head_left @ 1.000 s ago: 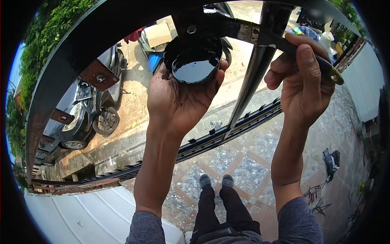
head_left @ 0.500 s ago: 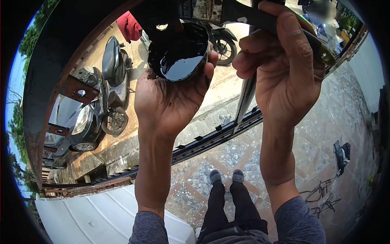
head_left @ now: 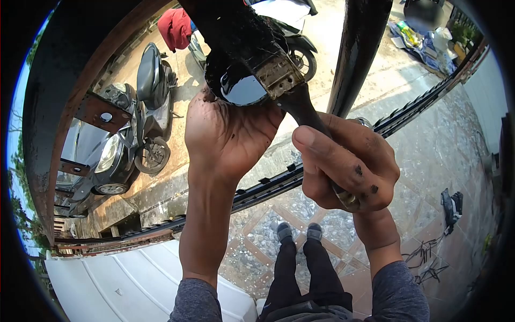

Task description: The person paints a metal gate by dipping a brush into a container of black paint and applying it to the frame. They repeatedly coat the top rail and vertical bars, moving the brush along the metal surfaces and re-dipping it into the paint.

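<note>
My left hand (head_left: pixel 230 142), palm up, cradles a small round container of glossy black paint (head_left: pixel 241 91). Dried dark smears mark the palm and wrist. In my right hand (head_left: pixel 348 166) is a wide paintbrush (head_left: pixel 301 104), gripped by its dark handle. The brush slants up to the left, its metal band caked with paint and its black bristles overlapping the container's far rim. Fingers of my left hand are partly hidden behind the container and brush. A black metal post (head_left: pixel 359 53) rises just beyond my right hand.
A dark curved metal beam (head_left: pixel 45 134) with drilled brackets (head_left: pixel 102 112) runs along the left. Behind it are a car (head_left: pixel 107 166) and a motorbike (head_left: pixel 153 102). A floor track (head_left: pixel 268 182) crosses below my hands. White ridged panels (head_left: pixel 134 284) lie lower left; wires (head_left: pixel 424 257) lie right.
My right hand has come down and left, turning the brush from nearly level to a steep slant across the container. My left hand has shifted slightly right.
</note>
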`<state>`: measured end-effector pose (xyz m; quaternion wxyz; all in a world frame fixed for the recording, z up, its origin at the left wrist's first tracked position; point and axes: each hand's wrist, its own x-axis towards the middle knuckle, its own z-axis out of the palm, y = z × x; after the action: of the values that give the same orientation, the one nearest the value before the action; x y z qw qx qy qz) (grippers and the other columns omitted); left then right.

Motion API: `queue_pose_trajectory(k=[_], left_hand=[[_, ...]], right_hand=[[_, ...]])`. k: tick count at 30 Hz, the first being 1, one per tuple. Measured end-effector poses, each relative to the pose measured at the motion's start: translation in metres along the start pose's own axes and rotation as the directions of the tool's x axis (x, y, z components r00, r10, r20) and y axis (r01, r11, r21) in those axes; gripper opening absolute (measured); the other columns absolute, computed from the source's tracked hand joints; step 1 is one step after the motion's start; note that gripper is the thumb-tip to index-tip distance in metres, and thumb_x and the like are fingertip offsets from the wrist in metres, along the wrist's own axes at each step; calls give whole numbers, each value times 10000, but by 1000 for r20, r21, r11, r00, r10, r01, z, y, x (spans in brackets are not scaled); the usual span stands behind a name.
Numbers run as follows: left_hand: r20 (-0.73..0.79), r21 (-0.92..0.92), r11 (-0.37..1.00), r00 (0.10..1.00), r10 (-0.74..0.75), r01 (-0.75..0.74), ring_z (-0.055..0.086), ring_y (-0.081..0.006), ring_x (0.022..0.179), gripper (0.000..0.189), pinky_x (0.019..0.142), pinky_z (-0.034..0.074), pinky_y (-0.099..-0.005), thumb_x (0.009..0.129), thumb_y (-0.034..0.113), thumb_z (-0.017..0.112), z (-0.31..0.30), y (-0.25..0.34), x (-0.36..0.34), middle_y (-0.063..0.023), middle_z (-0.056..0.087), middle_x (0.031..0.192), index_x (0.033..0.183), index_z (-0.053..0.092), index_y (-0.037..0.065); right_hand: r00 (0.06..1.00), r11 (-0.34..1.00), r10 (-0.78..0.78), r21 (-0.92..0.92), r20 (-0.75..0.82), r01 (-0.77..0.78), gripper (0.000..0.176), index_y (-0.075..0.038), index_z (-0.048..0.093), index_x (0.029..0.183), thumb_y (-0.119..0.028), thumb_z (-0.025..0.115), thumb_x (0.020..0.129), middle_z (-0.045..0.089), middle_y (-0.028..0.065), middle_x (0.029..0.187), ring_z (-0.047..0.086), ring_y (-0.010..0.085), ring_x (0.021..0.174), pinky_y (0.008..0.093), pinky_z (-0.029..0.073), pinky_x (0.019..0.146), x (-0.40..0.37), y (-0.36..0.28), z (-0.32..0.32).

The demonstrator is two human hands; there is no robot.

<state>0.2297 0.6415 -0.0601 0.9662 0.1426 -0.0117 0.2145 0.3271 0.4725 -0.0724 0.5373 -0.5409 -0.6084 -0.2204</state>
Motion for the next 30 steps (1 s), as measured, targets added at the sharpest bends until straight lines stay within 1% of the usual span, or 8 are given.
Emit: queue_pose_trajectory(k=[6,9,15,18,21,22,26,30], left_hand=[[47,84,996,999,7,-11,459,-437,1282,564,998,550,-488,1076,293,260,-2,0,1,-339,407,1402,1426,314,-146],[-25,-2,1000,999,21,-21,467,-434,1274,568,994,553,-485,1078,304,258,9,-5,2,-341,416,1395,1414,335,-148],[72,101,994,997,-35,28,469,-444,1275,563,1005,553,-466,1072,288,264,-11,2,2,-357,405,1393,1425,302,-149],[152,59,989,977,-146,139,474,-434,1273,594,1023,540,-461,1059,294,319,-15,9,-1,-332,407,1383,1459,224,-135],[96,164,986,995,-30,14,489,-421,1265,642,1049,523,-475,1027,290,442,-9,3,1,-304,394,1384,1469,221,-120],[33,52,999,999,-18,16,507,-418,1245,655,1041,526,-492,1024,298,459,-8,2,2,-308,392,1384,1471,225,-119],[185,96,987,972,-147,131,515,-436,1220,605,977,553,-484,1065,332,301,-23,11,-4,-334,417,1381,1450,254,-132],[59,89,995,997,-58,53,509,-435,1233,617,966,553,-471,1046,337,401,-12,4,-3,-335,427,1385,1434,299,-131]], right_hand=[[999,1000,-21,2,-25,21,348,-156,708,1160,-34,743,837,686,132,1077,721,206,832,294,591,702,1,-2,1],[999,998,-23,-58,-23,21,372,-162,696,1190,-35,737,842,685,127,1095,713,198,857,301,594,714,0,3,7],[993,1000,18,-4,-116,-18,458,-173,683,1225,-37,774,797,664,112,1143,701,206,954,307,598,758,2,-6,16],[997,997,-22,68,-80,28,589,-167,659,1271,-29,836,727,638,116,1191,694,224,986,313,607,801,-6,-4,32],[998,993,43,113,-45,-37,627,-164,651,1291,-46,854,709,636,114,1195,696,230,988,318,612,803,-5,-15,21],[998,993,48,111,-40,-44,635,-162,648,1296,-43,852,706,635,115,1195,696,230,988,317,614,801,-4,-18,21],[1000,993,26,116,4,-26,649,-165,642,1300,-30,843,698,631,122,1191,703,230,964,322,624,772,-6,-15,27],[997,996,31,77,74,-36,657,-188,635,1305,-66,851,697,626,128,1226,714,232,915,331,631,733,-13,-19,22]])
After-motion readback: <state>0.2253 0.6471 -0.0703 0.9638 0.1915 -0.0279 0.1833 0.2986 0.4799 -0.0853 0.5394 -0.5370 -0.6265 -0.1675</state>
